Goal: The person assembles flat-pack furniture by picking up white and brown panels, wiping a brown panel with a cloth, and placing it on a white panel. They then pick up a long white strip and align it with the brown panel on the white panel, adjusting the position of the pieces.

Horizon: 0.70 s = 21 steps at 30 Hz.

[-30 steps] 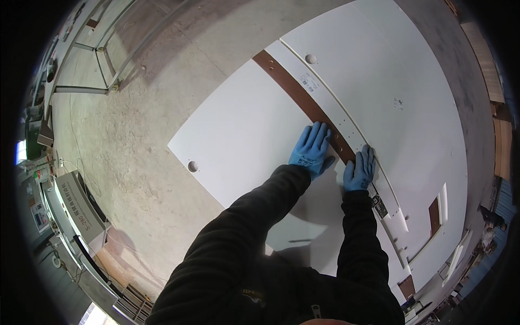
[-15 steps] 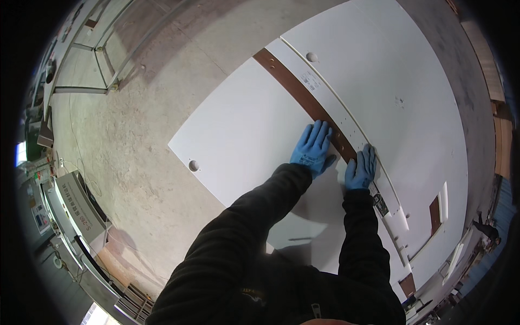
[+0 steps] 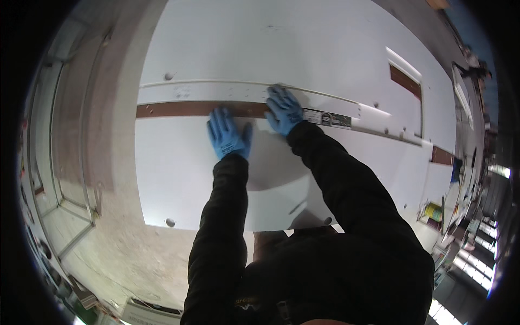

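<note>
Left hand (image 3: 228, 135) flat, fingers over the brown strip (image 3: 172, 109); right hand (image 3: 284, 110) alongside, farther right! Both hands' fingers extended, unclenched.

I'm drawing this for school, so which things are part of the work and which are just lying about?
Part of the work:
white panel, under the left hand
brown strip, by both hands
white strip, under the right hand

Probably just lying about:
metal frame, far left
yellow-green object, far right
</note>
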Tool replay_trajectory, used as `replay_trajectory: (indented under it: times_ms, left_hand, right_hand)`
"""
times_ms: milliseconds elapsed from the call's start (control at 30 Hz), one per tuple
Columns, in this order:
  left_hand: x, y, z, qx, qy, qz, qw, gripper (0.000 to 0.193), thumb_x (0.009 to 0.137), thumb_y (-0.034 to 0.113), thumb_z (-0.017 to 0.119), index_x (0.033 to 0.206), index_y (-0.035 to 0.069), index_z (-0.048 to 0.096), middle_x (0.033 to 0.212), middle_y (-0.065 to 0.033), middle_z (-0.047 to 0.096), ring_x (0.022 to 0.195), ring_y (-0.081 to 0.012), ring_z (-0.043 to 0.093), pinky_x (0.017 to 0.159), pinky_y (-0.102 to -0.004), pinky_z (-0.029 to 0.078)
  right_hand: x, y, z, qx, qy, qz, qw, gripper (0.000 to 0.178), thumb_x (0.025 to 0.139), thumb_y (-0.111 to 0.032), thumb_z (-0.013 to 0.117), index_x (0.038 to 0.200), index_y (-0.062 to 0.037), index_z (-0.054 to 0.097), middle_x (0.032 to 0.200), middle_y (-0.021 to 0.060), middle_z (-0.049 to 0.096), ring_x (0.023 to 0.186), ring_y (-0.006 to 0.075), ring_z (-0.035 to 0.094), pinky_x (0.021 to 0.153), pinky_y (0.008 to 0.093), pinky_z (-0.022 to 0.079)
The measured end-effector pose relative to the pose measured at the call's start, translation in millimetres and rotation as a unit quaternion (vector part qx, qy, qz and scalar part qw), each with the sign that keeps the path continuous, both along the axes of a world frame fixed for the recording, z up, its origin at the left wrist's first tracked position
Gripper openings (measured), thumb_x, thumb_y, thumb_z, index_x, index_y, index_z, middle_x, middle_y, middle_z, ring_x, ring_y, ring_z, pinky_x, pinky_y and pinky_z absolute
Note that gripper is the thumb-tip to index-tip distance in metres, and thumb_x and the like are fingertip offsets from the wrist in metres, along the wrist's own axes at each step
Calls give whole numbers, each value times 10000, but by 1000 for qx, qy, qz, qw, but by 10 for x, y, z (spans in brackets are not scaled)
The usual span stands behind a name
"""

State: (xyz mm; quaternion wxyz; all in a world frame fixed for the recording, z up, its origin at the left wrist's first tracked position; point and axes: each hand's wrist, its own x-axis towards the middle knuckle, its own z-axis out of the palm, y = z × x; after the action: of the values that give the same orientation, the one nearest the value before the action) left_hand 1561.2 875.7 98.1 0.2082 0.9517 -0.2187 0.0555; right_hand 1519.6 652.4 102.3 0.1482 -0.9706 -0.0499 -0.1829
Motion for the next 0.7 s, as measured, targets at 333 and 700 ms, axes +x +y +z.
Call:
replay_trajectory:
  times_ms: [333, 700]
  left_hand:
    - [-22, -53, -111, 35, -49, -7, 998, 866, 917, 513, 698, 1572, 29, 401, 1636, -247, 381, 1532, -434, 330, 1259, -547, 250]
    - [-335, -1220, 324, 61, -93, -186, 976, 824, 916, 452, 728, 1587, 94, 412, 1671, -201, 358, 1560, -392, 303, 1253, -590, 229]
  right_hand:
    - [-415, 25, 119, 0, 13, -39, 999, 502, 864, -361, 683, 1238, -27, 690, 1490, 163, 560, 1482, 361, 408, 1240, 573, 279]
    - [-2749, -450, 721, 135, 59, -45, 988, 444, 833, -248, 754, 1208, -32, 650, 1492, 195, 543, 1482, 397, 421, 1217, 581, 334]
